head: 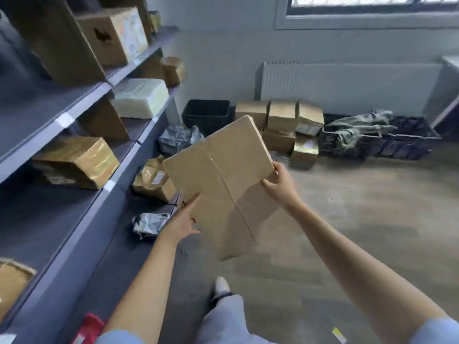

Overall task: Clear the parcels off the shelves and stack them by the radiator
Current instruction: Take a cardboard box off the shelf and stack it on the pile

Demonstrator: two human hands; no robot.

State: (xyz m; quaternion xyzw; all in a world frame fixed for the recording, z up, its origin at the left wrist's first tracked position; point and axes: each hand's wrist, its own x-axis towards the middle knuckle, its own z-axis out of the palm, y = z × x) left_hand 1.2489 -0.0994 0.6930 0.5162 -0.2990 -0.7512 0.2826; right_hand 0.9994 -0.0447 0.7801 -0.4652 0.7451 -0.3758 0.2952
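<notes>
I hold a flat cardboard box [223, 184] out in front of me, tilted, above the wooden floor [360, 219] and clear of the shelves [82, 105] on my left. My right hand [279, 181] grips its right edge, thumb on the top face and fingers curled underneath. My left hand [182, 220] supports the lower left edge with the forefinger stretched straight along the cardboard; the other fingers are hidden under the box, so I cannot tell how they lie.

The shelves still carry parcels: a taped brown parcel [77, 162] on the middle level, a white wrapped parcel [140, 98] above it, a brown box with a hand hole [111, 36] on top, and a crinkled grey bag [149, 223] low down beside my left wrist.

By the white radiator [347, 83] under the window, a stack of brown boxes [280, 122] sits on the floor, between a black bin [207, 114] and dark crates [397, 142].
</notes>
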